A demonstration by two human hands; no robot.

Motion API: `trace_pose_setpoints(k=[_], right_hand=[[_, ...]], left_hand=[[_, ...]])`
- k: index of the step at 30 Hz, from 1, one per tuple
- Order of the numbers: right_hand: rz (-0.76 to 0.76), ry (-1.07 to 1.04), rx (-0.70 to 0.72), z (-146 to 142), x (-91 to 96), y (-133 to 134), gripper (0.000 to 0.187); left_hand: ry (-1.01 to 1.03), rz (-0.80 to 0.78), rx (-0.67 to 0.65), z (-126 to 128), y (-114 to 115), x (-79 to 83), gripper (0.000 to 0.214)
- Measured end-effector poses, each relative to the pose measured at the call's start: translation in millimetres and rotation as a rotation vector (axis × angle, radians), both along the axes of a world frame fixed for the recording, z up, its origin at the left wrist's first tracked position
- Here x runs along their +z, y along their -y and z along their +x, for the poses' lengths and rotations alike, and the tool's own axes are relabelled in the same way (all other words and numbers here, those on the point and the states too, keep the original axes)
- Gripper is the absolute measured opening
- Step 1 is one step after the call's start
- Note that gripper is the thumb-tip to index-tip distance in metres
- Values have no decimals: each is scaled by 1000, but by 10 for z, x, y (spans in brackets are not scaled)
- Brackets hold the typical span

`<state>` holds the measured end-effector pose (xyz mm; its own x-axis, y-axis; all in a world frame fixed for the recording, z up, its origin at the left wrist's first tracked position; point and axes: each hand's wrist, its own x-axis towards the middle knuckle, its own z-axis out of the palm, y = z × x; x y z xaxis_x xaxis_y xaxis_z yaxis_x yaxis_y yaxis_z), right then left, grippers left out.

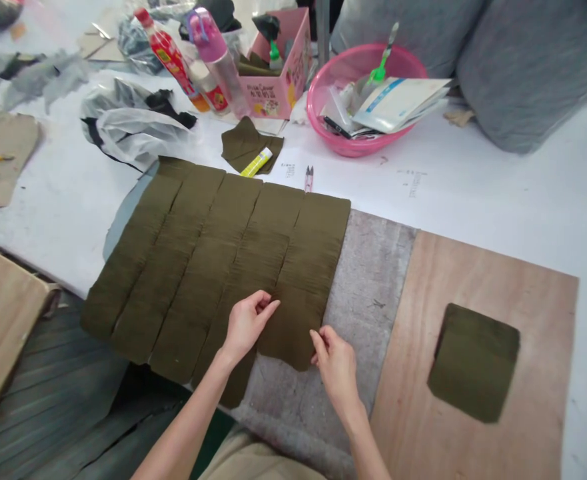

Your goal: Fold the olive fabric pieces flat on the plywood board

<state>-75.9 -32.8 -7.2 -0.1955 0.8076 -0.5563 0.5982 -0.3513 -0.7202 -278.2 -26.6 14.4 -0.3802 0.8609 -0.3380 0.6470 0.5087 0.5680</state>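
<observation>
Holding the olive piece [290,337] near the front edge of the surface [498,220], my left fingers [265,299] and right fingers [319,335] pinch its sides. It seems light, soft; corners suit best.

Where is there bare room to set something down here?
Bare room shows on the white tabletop between the pink basin and wooden board, and on the far end of the grey mat, between the dark green rows and that board. Behind the rows, bottles and a pink box crowd together.
</observation>
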Motion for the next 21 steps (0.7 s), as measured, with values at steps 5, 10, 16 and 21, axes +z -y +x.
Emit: trace_pose_setpoints(k=[5,10,16,21], right_hand=[[23,164,52,-53,34,-38,31],[21,192,70,-48,-7,-44,31],[9,242,94,-44,-11,-68,30],[24,293,117,-48,-8,-79,30]], left_hand=[[-61,-22,-28,-45,-47,-69,27],[-86,-20,-61,-66,-53,-119,27],[-135,-26,-89,-79,-57,-145,27],[-144,-60,-71,-76,-78,-138,27]])
